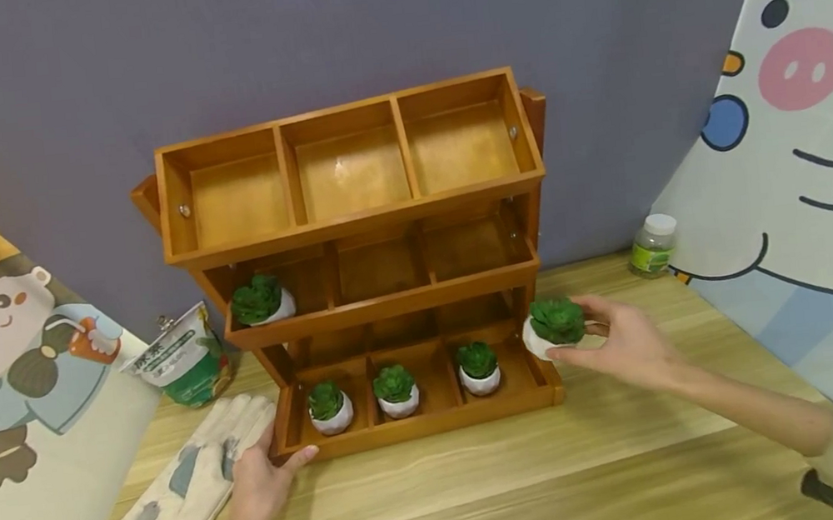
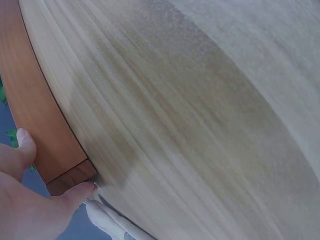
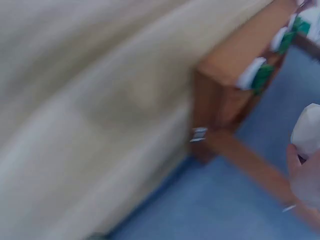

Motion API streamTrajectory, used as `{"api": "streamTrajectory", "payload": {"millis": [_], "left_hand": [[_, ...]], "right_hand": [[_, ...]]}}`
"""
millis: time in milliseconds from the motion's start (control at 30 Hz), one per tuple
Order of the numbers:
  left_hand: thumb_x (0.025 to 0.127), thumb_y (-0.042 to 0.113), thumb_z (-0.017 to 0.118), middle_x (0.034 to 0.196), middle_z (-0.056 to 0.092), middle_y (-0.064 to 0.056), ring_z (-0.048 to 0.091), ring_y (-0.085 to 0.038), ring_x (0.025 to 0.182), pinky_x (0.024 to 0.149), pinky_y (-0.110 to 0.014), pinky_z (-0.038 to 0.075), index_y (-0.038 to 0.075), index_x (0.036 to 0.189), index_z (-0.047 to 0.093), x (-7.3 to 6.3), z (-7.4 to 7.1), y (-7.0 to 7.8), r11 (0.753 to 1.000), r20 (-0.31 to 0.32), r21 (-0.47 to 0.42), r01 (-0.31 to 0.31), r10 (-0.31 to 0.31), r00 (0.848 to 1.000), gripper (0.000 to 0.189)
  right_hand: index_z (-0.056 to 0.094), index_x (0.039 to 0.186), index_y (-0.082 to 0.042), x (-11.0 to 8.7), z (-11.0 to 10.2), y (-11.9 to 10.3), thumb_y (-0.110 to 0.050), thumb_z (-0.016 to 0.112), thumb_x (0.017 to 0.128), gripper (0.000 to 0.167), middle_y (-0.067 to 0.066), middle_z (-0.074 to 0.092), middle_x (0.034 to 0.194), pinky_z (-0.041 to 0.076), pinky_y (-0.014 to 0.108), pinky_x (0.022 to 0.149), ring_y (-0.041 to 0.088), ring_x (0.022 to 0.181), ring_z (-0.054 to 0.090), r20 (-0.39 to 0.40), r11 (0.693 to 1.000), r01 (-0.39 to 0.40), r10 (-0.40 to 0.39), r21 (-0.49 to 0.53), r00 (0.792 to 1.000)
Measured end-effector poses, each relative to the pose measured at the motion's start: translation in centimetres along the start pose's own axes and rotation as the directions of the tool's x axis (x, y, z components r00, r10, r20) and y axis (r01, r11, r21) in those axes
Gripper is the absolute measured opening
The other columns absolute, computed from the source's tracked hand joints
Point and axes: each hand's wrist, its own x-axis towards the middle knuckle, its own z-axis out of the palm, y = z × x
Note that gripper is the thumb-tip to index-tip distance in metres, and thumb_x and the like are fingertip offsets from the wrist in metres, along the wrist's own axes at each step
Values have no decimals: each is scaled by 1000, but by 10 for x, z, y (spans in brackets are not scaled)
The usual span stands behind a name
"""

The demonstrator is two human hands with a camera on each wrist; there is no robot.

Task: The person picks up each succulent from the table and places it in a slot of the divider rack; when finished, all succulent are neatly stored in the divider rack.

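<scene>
A three-tier wooden shelf (image 1: 353, 231) with divided compartments stands against the wall. My right hand (image 1: 624, 346) holds a potted succulent (image 1: 556, 322) in a white pot, off the right end of the shelf, between the middle and bottom tiers. The right wrist view shows part of that white pot (image 3: 307, 131) at its edge. With thumb and fingers, my left hand (image 1: 261, 484) grips the bottom tier's front left corner; the left wrist view shows this corner (image 2: 70, 175) closely. One succulent (image 1: 258, 300) sits in the middle tier's left compartment. Three more succulents (image 1: 396, 392) stand along the bottom tier, one per compartment.
A pale work glove (image 1: 190, 487) lies left of the shelf, beside my left hand. Behind it leans a green and white pouch (image 1: 185, 358). At the back right of the wooden table (image 1: 484, 488) stands a small white-lidded jar (image 1: 653, 245). Cartoon-printed panels flank both sides.
</scene>
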Motion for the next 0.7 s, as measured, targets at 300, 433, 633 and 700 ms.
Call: {"api": "streamTrajectory", "payload": {"millis": [300,433,633,700], "left_hand": [[83,31,79,120,61,-31,58,-47,110,89,-58,46,-5,144,42,0,0,0,1000,-19,0,-31,31,999,80],[82,30,80,118,62,-30,59,-46,109,89,-57,46,-5,143,45,1,1,0,999,-31,-4,-49,49,998,78],[82,30,80,118,62,-30,59,-45,109,89,-56,46,-6,143,44,-1,1,0,998,-33,-5,-58,57,998,79],[82,30,80,118,62,-30,60,-45,108,88,-56,47,-6,143,44,-1,0,0,998,-35,-7,-60,60,998,79]], "right_hand": [[59,128,-8,44,16,-88,-17,88,73,63,6,67,115,55,29,80,18,97,68,6,929,358,-360,95,933],[59,128,-7,68,29,-112,-20,88,73,64,4,67,114,55,33,81,16,96,69,-2,902,420,-422,101,907],[58,128,-4,95,56,-135,-23,88,74,64,5,69,109,56,32,75,15,84,69,1,899,430,-431,86,902],[58,127,-2,103,63,-140,-22,87,75,64,7,69,109,56,31,73,15,82,69,-3,894,441,-442,81,897]]}}
